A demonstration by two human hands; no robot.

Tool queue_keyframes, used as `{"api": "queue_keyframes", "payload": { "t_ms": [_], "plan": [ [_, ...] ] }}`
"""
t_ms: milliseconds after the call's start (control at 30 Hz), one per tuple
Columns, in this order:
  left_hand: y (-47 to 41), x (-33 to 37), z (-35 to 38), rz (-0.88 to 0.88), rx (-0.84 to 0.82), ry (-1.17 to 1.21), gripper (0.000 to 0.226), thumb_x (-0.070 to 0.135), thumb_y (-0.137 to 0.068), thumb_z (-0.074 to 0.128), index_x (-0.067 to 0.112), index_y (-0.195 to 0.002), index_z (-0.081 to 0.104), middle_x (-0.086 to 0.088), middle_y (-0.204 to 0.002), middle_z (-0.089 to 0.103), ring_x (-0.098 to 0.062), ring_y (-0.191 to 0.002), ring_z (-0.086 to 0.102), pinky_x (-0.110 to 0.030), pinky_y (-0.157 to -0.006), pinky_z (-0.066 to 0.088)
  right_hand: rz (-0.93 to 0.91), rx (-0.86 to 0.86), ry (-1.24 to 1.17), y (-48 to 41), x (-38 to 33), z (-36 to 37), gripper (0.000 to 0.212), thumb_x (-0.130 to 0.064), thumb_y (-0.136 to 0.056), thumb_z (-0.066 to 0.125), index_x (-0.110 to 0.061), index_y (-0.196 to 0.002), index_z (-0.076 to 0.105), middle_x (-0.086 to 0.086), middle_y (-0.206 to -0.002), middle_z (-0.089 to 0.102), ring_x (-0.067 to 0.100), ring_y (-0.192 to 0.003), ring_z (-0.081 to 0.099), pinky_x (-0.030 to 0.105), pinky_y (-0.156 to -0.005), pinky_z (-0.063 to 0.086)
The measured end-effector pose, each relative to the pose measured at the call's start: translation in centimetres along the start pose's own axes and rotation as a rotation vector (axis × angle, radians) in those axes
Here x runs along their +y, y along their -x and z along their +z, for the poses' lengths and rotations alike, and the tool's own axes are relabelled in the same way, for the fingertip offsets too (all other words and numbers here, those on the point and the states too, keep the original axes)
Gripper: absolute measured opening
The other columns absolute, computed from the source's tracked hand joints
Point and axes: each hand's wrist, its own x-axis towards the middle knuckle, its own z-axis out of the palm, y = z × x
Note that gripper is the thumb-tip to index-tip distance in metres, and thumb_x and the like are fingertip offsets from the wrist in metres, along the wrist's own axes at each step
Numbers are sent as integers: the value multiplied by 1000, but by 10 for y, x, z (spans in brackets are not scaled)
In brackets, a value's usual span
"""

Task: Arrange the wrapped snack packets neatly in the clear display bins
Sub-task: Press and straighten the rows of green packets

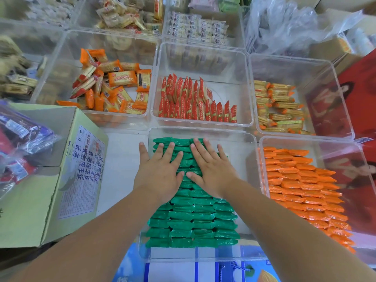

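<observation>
Far-left packets (18, 84) blurred — print unreadable; green packets (193, 212) partly hidden under left hand (160, 174), right hand (211, 169).

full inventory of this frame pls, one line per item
green packets: many, green, neat rows in near centre bin
orange packets: many, orange, rows in near right bin
red packets: many, red, standing on edge, middle centre bin
jumbled packets: many, orange and cream, loose pile, middle left bin
yellow packets: many, yellow with orange ends, stacked, middle right bin
pale packets: many, whitish, far bins
cardboard box: one, pale green, near left
plastic bag: one, clear, far right
hands: two, bare, left hand and right hand flat on the green packets
</observation>
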Motion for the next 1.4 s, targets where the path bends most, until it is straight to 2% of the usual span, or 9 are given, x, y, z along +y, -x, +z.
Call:
{"api": "queue_keyframes", "payload": {
  "t_ms": [233, 367, 500, 700, 900, 1000, 1067, 1233, 1400],
  "plan": [
    [-1, 3, -1, 28, 16, -80, 64, 55, -100, 1, 30, -159, -4, -6, -168, -8, -30, -154, -10, -70, -101, -32, 34, -37, -24, -5, -6, -5, 84, -77, -89, -5, -26, -155, -22, -8, -160, -33, 19, -147, -32, 55, -123, -6],
    [1, 12, 5, 53, 62, 47, 69, 51, -102, 9, 18, -160, -10, -16, -165, -20, -34, -152, -19, -58, -119, -17, 26, -2, -48, 2, -3, -13, 81, -72, -92, -1, -25, -156, -19, -7, -162, -27, 17, -149, -27, 52, -123, -6],
    [1, 28, 9, -54, 78, 287, 76, 65, -97, 6, 25, -154, -26, -14, -159, -34, -34, -150, -26, -54, -121, -12, 145, 75, -191, 25, -1, -9, 79, -70, -94, 4, -26, -155, -21, -3, -161, -32, 19, -146, -32, 47, -123, -11],
    [-2, 34, 31, -101, 43, 310, 83, 77, -88, -4, 31, -150, -35, -9, -155, -45, -29, -145, -38, -55, -120, -15, 313, 54, -342, 50, 3, 10, 83, -73, -94, 8, -25, -156, -20, 2, -158, -39, 24, -145, -37, 49, -124, -5],
    [-4, 36, 40, -111, 90, 320, 80, 77, -86, -9, 33, -147, -37, -8, -157, -41, -26, -145, -37, -52, -119, -20, 320, 27, -549, 49, -2, 20, 86, -75, -93, 20, -31, -156, -17, -18, -157, -37, 19, -154, 9, 41, -116, 35],
    [-4, 36, 40, -116, 75, 300, 80, 77, -86, -9, 33, -144, -40, -8, -158, -40, -26, -146, -37, -52, -119, -20, 306, 20, -539, 47, -3, 20, 86, -77, -91, 18, -32, -157, -15, -20, -155, -37, 21, -150, 21, 43, -111, 42],
    [-5, 35, 38, -113, 47, 290, 80, 77, -86, -8, 33, -143, -41, -9, -158, -40, -27, -146, -36, -53, -120, -18, 288, -3, -529, 48, 1, 17, 85, -76, -92, 19, -32, -158, -12, -20, -157, -35, 22, -150, 22, 45, -110, 41],
    [-2, 32, 22, -91, -38, 242, 82, 77, -89, 0, 30, -143, -40, -11, -157, -41, -31, -147, -33, -56, -120, -14, 237, -55, -492, 65, 17, 2, 79, -70, -97, 26, -38, -156, -15, -15, -159, -34, 19, -154, -10, 51, -119, 30],
    [47, 35, 11, -28, 28, 293, 84, 73, -92, 12, 29, -155, -23, -13, -162, -30, -33, -152, -18, -52, -124, -4, 282, -153, -588, 109, -6, 0, 92, -62, -96, 47, -42, -153, -22, -6, -159, -37, 27, -155, -2, 51, -122, 24]
  ]
}}
